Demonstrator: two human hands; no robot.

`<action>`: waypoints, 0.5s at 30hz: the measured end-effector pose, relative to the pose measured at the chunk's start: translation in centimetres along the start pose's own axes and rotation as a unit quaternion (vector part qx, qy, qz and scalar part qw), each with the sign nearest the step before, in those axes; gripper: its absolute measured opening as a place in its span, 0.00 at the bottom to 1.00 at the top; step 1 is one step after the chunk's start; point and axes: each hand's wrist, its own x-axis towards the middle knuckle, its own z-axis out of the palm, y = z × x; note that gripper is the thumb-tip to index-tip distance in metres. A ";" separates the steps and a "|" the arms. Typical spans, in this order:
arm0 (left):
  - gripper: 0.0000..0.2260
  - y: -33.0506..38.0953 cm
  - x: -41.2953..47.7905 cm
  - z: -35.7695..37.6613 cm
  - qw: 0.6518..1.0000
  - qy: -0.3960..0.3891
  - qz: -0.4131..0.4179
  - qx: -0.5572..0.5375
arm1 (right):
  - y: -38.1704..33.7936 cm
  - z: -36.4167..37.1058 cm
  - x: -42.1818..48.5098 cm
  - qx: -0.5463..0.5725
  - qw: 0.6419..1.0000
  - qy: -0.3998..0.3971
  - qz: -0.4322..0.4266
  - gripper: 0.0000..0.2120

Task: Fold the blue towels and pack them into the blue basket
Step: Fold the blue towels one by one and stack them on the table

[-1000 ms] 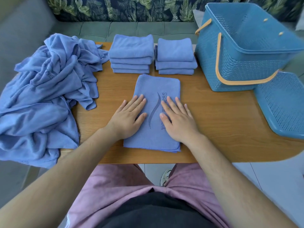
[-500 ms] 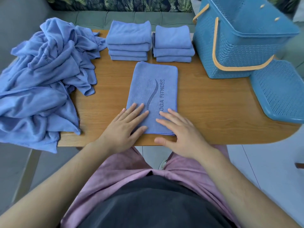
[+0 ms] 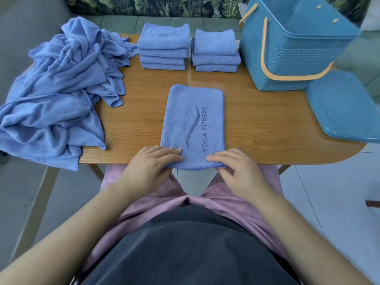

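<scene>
1. Head view: I see a crumpled towel heap [image 3: 57, 95] on the worktop's [image 3: 257, 124] left, a left stack [image 3: 163, 48] and right stack [image 3: 214, 50] of folded towels behind, and the blue basket [image 3: 287, 58] and its lid [image 3: 345, 108] at right.
2. The towel [image 3: 191, 120], a long rectangle printed YOGA FITNESS, lies centre, reaching the front edge.
3. My left hand [image 3: 150, 163] and right hand [image 3: 240, 167] pinch its near corners, fingers curled narrow.

Left hand [image 3: 152, 163] and right hand [image 3: 236, 169] slid down the towel [image 3: 191, 120] — now pinching its edge.

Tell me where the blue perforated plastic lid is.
Head view: the blue perforated plastic lid lies far right on the wooden table, beside the blue plastic basket.
</scene>
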 end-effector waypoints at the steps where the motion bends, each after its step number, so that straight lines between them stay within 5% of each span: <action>1: 0.16 0.3 0.0 -0.4 1.000 0.010 -0.013 -0.016 | -0.4 -0.5 0.0 0.037 0.999 0.008 0.023 0.16; 9: 0.04 1.2 3.5 -3.3 0.936 0.078 -0.204 -0.274 | -1.8 -3.0 3.2 0.172 0.972 0.075 0.141 0.19; 15: 0.03 -1.4 9.0 -3.7 0.897 0.112 -0.282 -0.322 | 0.4 -3.6 8.4 0.171 0.973 0.063 0.139 0.19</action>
